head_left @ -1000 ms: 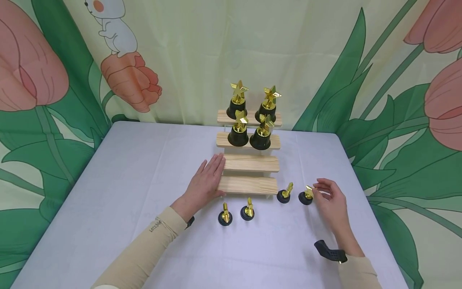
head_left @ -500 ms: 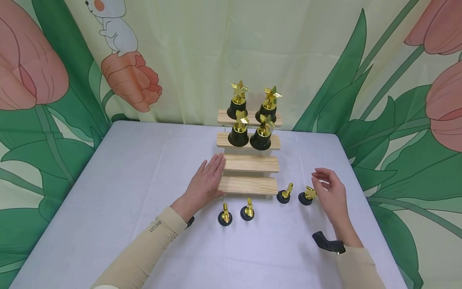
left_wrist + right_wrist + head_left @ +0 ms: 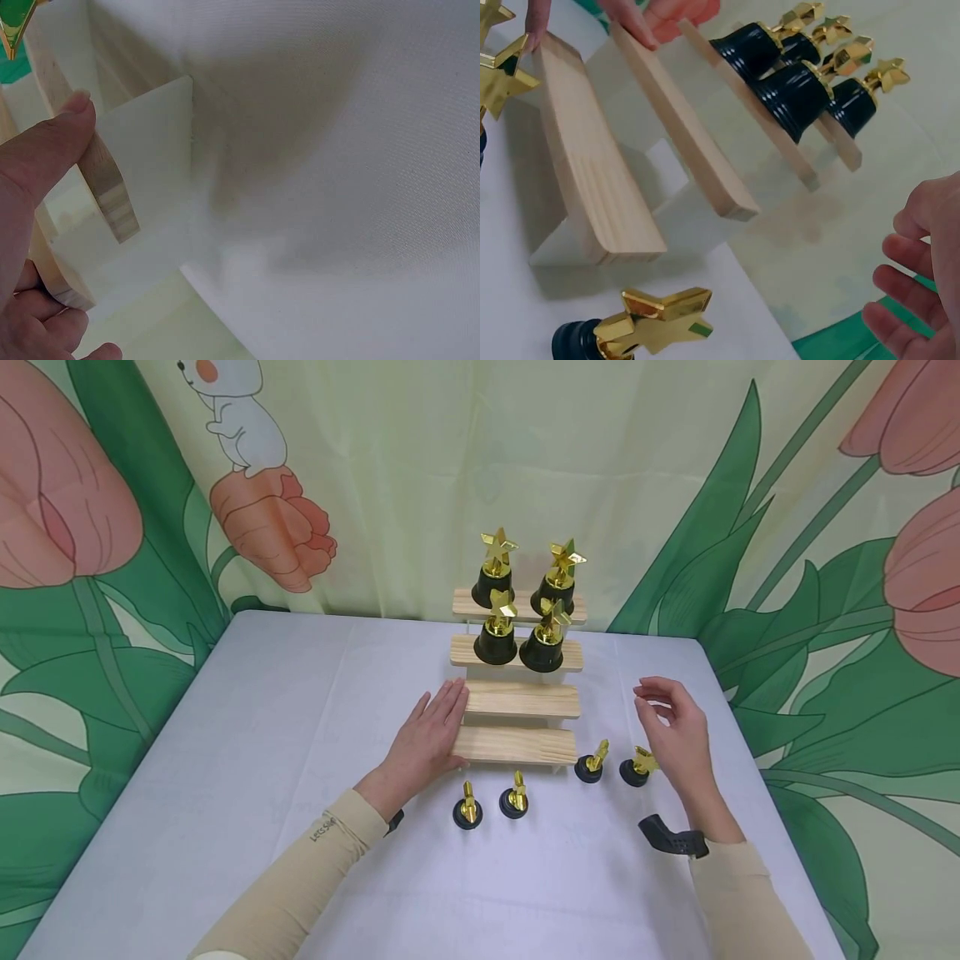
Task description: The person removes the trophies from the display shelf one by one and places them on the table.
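A stepped wooden display stand (image 3: pixel 521 699) stands mid-table, with plank shelves on translucent supports. My left hand (image 3: pixel 423 735) rests against its left end with fingers straight in the head view; the left wrist view shows the thumb (image 3: pixel 56 142) on one plank and fingertips at another. My right hand (image 3: pixel 675 727) hovers right of the stand, fingers loosely bent, holding nothing. Nearest below it is a gold star trophy (image 3: pixel 636 768) on a black base, with another trophy (image 3: pixel 591 764) to its left. Two more, a left trophy (image 3: pixel 468 808) and a right trophy (image 3: pixel 514 797), stand before the stand.
On the top shelf (image 3: pixel 525 604) stand two star trophies, and two more are on the shelf (image 3: pixel 516 653) below it. A white cloth (image 3: pixel 300 710) covers the table. Behind hangs a curtain (image 3: pixel 405 502) printed with tulips and a rabbit.
My right hand has let go of the rightmost trophy, then risen away from it and moved slightly left. That trophy's star has turned. The left hand has stayed on the stand.
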Demonstrator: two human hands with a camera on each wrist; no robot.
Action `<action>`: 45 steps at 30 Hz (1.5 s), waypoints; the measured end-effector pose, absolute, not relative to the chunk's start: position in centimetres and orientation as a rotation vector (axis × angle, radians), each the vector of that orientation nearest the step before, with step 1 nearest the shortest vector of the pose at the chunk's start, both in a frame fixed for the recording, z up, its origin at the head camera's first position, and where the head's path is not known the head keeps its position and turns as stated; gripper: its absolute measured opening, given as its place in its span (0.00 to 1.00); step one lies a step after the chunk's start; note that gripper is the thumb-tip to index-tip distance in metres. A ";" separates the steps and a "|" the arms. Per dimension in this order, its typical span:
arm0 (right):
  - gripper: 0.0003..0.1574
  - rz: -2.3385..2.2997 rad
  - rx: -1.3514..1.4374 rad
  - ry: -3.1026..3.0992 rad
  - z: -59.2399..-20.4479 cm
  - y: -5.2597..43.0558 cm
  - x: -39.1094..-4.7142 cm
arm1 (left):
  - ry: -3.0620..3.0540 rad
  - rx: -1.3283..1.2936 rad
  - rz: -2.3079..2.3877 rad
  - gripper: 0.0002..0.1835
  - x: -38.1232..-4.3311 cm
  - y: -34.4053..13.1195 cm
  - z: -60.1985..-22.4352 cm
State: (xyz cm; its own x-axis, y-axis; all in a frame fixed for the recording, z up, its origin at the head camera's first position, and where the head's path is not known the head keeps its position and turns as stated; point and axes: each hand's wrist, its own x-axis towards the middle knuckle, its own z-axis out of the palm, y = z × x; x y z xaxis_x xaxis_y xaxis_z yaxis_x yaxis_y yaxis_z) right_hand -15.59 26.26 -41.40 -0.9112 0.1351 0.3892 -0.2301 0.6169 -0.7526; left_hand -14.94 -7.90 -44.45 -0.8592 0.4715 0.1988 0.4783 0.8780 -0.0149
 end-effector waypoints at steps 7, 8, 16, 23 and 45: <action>0.19 1.231 0.164 -2.419 -38.7 24.3 -15.9 | -2.851 -0.736 -0.058 0.61 -15.0 -8.0 -44.5; 0.19 1.234 0.179 -2.414 -38.8 24.3 -16.3 | -2.852 -0.735 -0.059 0.61 -15.0 -8.0 -44.4; 0.20 1.228 0.270 -2.400 -38.0 23.4 -17.5 | -2.850 -0.735 -0.048 0.61 -15.0 -8.0 -44.5; 0.20 1.244 0.335 -2.384 -37.2 22.5 -18.1 | -2.854 -0.733 -0.049 0.61 -15.0 -7.9 -44.5; 0.23 1.361 0.477 -2.344 -32.6 18.4 -18.4 | -2.856 -0.743 -0.083 0.61 -14.7 -8.1 -44.1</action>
